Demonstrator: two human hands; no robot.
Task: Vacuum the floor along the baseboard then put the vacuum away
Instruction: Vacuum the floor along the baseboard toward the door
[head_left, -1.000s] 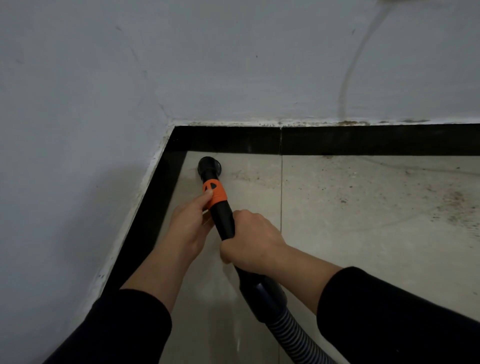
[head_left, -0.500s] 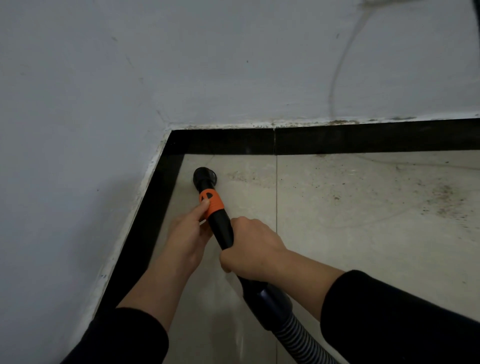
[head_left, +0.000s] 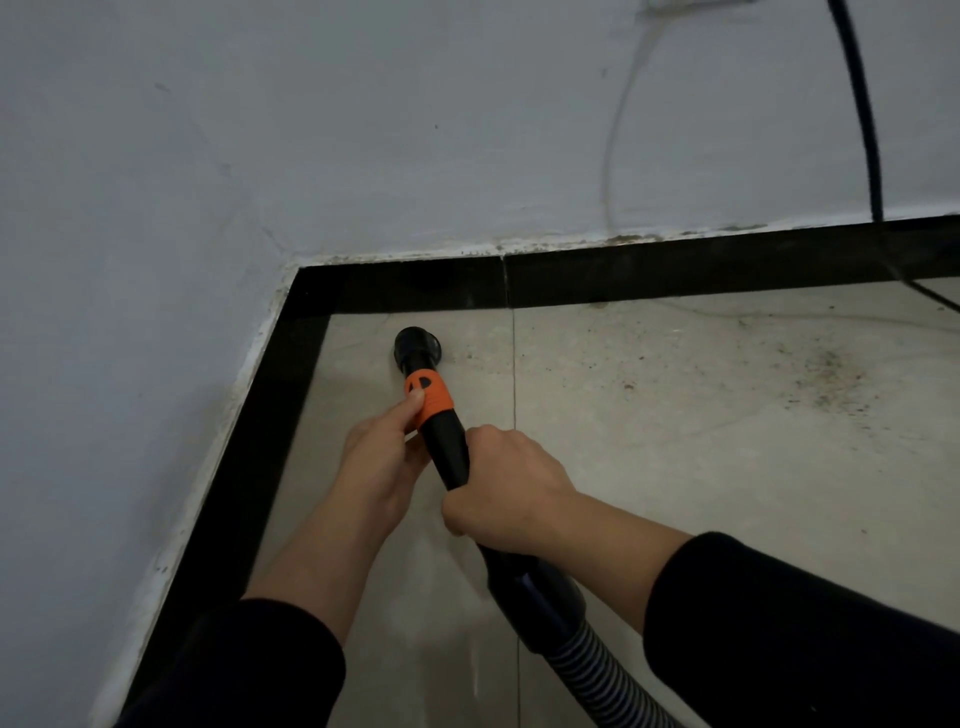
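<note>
Head view. The vacuum nozzle (head_left: 415, 345), a round black mouth, is set on the floor (head_left: 675, 457) in the corner. It is near the black baseboard (head_left: 675, 273) under the wall (head_left: 415, 130), but as far as can be judged it is not touching it. Behind the nozzle an orange collar (head_left: 428, 392) is seen, then the black tube (head_left: 449, 452), then the ribbed hose (head_left: 587, 670), which leaves the picture at the bottom.

The tube is held w/ both hands. The left hand (head_left: 379, 457) is placed just behind the collar, thumb laid on the orange part and fingers curled under, so its grip is clamped on the tube. The right hand (head_left: 511, 488) is wrapped round the tube lower down, near the hose joint, and its grip is clamped as well.

Step in hand, as judged: vacuuming along the baseboard, at the corner end. The putting away is not yet begun. A patch of dark grit (head_left: 821, 379) is seen on the floor at the right, well apart from the nozzle, and specks lie along the baseboard.

The next move prob. calls for the nozzle to be slid to the right, close along the baseboard, w/ the mouth flat on the floor. A black cord (head_left: 865, 114) hangs down the wall at the right & runs over the floor there. Care is needed so that it is not caught by the nozzle.
</note>
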